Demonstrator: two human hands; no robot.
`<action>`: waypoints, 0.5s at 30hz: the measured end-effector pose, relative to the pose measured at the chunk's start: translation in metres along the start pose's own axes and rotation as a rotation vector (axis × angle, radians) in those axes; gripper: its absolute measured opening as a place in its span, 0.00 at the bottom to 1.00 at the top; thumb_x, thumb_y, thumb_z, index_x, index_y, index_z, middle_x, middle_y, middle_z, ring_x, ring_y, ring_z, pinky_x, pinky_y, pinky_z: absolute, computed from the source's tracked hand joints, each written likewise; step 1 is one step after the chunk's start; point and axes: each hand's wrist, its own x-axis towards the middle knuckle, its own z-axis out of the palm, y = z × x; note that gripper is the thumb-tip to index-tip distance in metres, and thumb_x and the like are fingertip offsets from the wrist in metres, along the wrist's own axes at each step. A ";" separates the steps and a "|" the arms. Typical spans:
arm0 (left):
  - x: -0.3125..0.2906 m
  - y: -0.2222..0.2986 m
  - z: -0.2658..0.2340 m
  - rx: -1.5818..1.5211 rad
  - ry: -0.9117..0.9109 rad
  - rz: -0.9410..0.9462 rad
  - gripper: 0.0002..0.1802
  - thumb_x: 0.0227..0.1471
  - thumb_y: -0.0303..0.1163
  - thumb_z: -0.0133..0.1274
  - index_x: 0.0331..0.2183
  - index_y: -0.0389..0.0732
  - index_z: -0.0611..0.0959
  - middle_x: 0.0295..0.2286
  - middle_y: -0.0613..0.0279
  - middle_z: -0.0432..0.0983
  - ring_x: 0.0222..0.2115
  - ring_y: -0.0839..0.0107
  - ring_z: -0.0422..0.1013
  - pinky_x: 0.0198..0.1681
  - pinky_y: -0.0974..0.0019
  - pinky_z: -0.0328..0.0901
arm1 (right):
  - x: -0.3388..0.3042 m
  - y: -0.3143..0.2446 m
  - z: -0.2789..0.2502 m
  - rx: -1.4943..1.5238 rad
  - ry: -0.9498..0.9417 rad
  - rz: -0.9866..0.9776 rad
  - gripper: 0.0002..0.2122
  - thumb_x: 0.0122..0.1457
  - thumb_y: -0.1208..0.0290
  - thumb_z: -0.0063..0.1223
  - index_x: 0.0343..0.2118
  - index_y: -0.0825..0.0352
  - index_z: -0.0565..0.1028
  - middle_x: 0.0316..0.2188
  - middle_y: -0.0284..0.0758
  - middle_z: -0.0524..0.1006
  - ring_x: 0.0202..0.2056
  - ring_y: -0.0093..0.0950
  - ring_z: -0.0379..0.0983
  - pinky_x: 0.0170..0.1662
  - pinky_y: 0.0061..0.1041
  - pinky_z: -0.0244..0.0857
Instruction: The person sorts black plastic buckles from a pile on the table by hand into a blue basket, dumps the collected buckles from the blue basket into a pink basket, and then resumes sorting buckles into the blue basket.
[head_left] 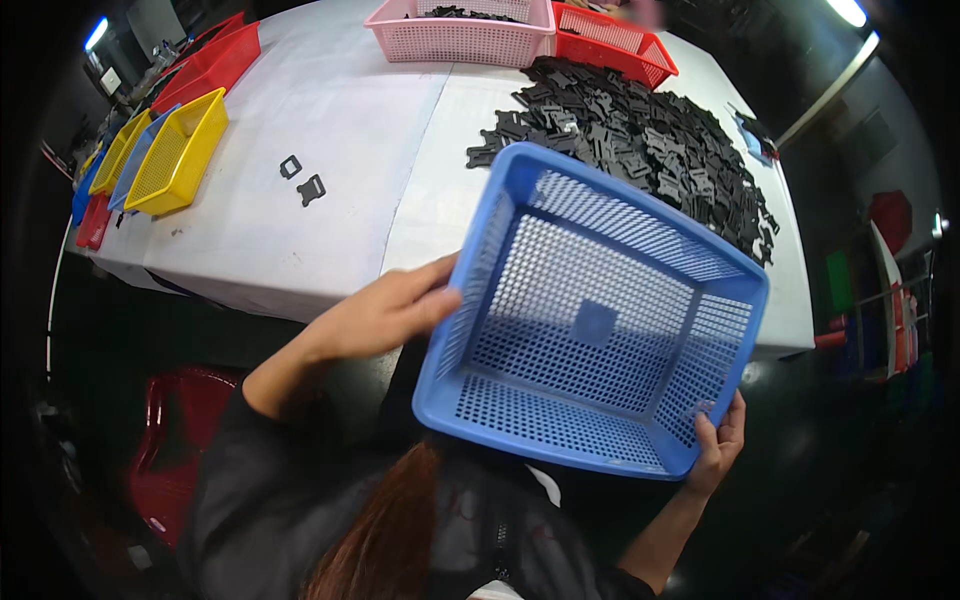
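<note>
A blue perforated plastic basket (pixel 595 325), with nothing in it, is held tilted before my body, its open side facing me. On its left wall is my left hand (pixel 385 312), thumb toward the rim and fingers partly hidden behind the side. My right hand (pixel 718 450) grips the lower right corner, thumb over the rim and fingers outside. Just beyond the basket, a large heap of flat black plastic pieces (pixel 640 130) spreads over the white table, partly covered by the basket's far rim.
Two loose black pieces (pixel 312 189) lie on the white table (pixel 330 240). A pink basket (pixel 460 42) and a red basket (pixel 620 45) stand at the far side. Yellow (pixel 180 155) and other coloured baskets line the left edge. Behind my left arm is a red chair (pixel 165 440).
</note>
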 end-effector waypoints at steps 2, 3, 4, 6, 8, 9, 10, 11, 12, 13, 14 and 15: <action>-0.043 -0.020 0.009 0.205 -0.072 -0.082 0.40 0.53 0.39 0.53 0.61 0.37 0.53 0.45 0.45 0.73 0.45 0.56 0.72 0.50 0.60 0.63 | -0.036 0.003 0.008 -0.026 -0.155 0.195 0.25 0.51 0.80 0.50 0.54 0.76 0.62 0.38 0.36 0.74 0.37 0.21 0.71 0.44 0.18 0.64; -0.067 -0.031 0.013 0.238 -0.061 -0.111 0.40 0.53 0.39 0.54 0.61 0.39 0.54 0.42 0.44 0.75 0.44 0.53 0.73 0.51 0.60 0.63 | -0.050 0.006 0.015 -0.002 -0.241 0.290 0.26 0.50 0.80 0.51 0.54 0.77 0.61 0.39 0.38 0.75 0.38 0.23 0.73 0.45 0.21 0.66; -0.087 -0.046 0.020 0.176 -0.033 -0.158 0.38 0.54 0.41 0.52 0.60 0.38 0.56 0.42 0.44 0.75 0.44 0.53 0.72 0.51 0.60 0.62 | -0.062 0.006 0.019 -0.027 -0.306 0.395 0.27 0.50 0.80 0.50 0.55 0.77 0.60 0.39 0.42 0.76 0.40 0.25 0.74 0.46 0.24 0.67; -0.108 -0.058 0.026 0.125 -0.010 -0.375 0.34 0.55 0.42 0.50 0.58 0.35 0.62 0.42 0.46 0.75 0.44 0.58 0.73 0.50 0.62 0.63 | -0.076 0.022 0.017 -0.082 -0.460 0.547 0.27 0.48 0.81 0.50 0.54 0.78 0.61 0.38 0.40 0.76 0.38 0.25 0.75 0.44 0.24 0.68; -0.116 -0.085 0.030 0.026 0.012 -0.437 0.32 0.56 0.42 0.49 0.56 0.34 0.64 0.41 0.48 0.76 0.43 0.62 0.72 0.49 0.63 0.63 | -0.074 0.040 0.017 -0.148 -0.581 0.682 0.25 0.47 0.82 0.48 0.52 0.78 0.64 0.37 0.39 0.76 0.36 0.24 0.74 0.41 0.22 0.68; -0.112 -0.105 0.031 -0.065 0.028 -0.484 0.31 0.56 0.43 0.48 0.55 0.33 0.66 0.41 0.50 0.76 0.42 0.65 0.72 0.48 0.65 0.64 | -0.071 0.057 0.021 -0.159 -0.572 0.660 0.24 0.47 0.81 0.48 0.51 0.78 0.65 0.34 0.39 0.77 0.34 0.23 0.75 0.39 0.22 0.68; -0.103 -0.123 0.031 -0.124 0.034 -0.499 0.27 0.55 0.38 0.48 0.52 0.31 0.68 0.39 0.53 0.75 0.38 0.70 0.71 0.44 0.67 0.66 | -0.067 0.075 0.026 -0.168 -0.559 0.636 0.23 0.47 0.80 0.48 0.50 0.77 0.67 0.31 0.39 0.78 0.31 0.23 0.75 0.37 0.21 0.68; -0.098 -0.148 0.032 -0.167 0.073 -0.455 0.26 0.54 0.35 0.48 0.51 0.31 0.69 0.38 0.53 0.75 0.38 0.70 0.71 0.43 0.68 0.66 | -0.066 0.093 0.033 -0.221 -0.531 0.536 0.23 0.46 0.80 0.47 0.49 0.77 0.67 0.30 0.39 0.78 0.29 0.23 0.74 0.36 0.21 0.67; -0.087 -0.172 0.031 -0.217 0.104 -0.417 0.24 0.53 0.33 0.48 0.50 0.30 0.69 0.37 0.54 0.75 0.37 0.70 0.71 0.42 0.68 0.66 | -0.059 0.107 0.042 -0.278 -0.500 0.446 0.23 0.46 0.79 0.47 0.49 0.77 0.68 0.28 0.39 0.78 0.28 0.22 0.74 0.35 0.20 0.66; -0.081 -0.191 0.034 -0.246 0.148 -0.382 0.24 0.52 0.31 0.48 0.50 0.29 0.69 0.37 0.54 0.74 0.36 0.71 0.71 0.42 0.68 0.66 | -0.052 0.115 0.056 -0.328 -0.457 0.387 0.23 0.46 0.79 0.46 0.49 0.76 0.68 0.26 0.38 0.77 0.27 0.22 0.73 0.33 0.21 0.66; -0.075 -0.210 0.039 -0.277 0.186 -0.344 0.24 0.51 0.28 0.48 0.50 0.29 0.68 0.37 0.54 0.74 0.36 0.71 0.71 0.42 0.69 0.67 | -0.042 0.130 0.057 -0.314 -0.467 0.351 0.23 0.47 0.78 0.47 0.50 0.76 0.68 0.28 0.39 0.78 0.28 0.23 0.74 0.35 0.22 0.66; -0.074 -0.231 0.044 -0.366 0.186 -0.346 0.26 0.51 0.28 0.48 0.51 0.29 0.66 0.39 0.54 0.73 0.38 0.71 0.70 0.44 0.68 0.66 | -0.039 0.139 0.059 -0.315 -0.450 0.299 0.24 0.47 0.78 0.47 0.51 0.76 0.67 0.29 0.40 0.79 0.29 0.24 0.75 0.36 0.23 0.67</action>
